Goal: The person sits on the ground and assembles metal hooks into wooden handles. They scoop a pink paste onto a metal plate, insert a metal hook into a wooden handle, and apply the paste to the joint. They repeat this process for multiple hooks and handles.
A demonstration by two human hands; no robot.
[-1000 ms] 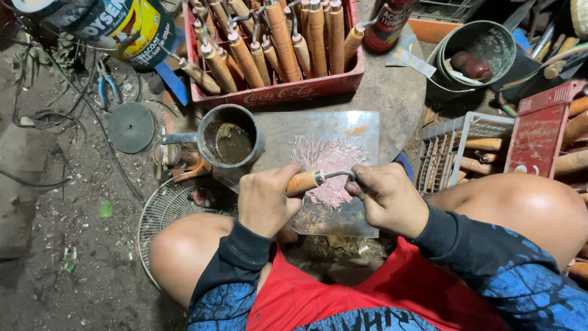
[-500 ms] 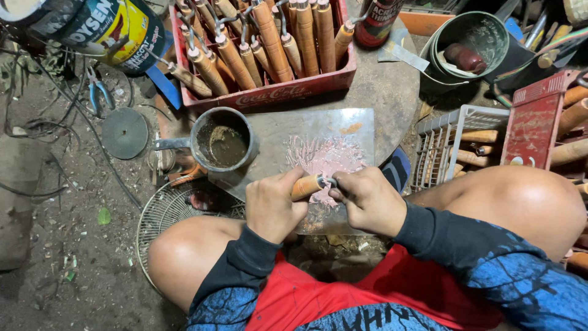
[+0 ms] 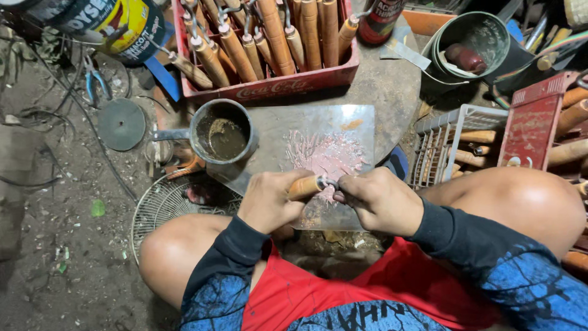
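The left hand (image 3: 269, 205) is wrapped tight around a wooden handle (image 3: 304, 186), and the right hand (image 3: 380, 199) pinches shut on the metal ferrule (image 3: 329, 182) at the handle's end; what lies past the ferrule is hidden under the fingers. Both hands hover over the near edge of a metal plate (image 3: 318, 132), just on the person's side of the pink paste (image 3: 324, 153) smeared across its middle. To do this well, the left hand should probably hold the handle steady while the right works the joint, keeping it above the plate so that any drips land there. A tin mug (image 3: 223, 132) of dark liquid stands on the plate's left corner. Beyond the plate, a red crate (image 3: 269, 89) holds more wooden-handled tools.
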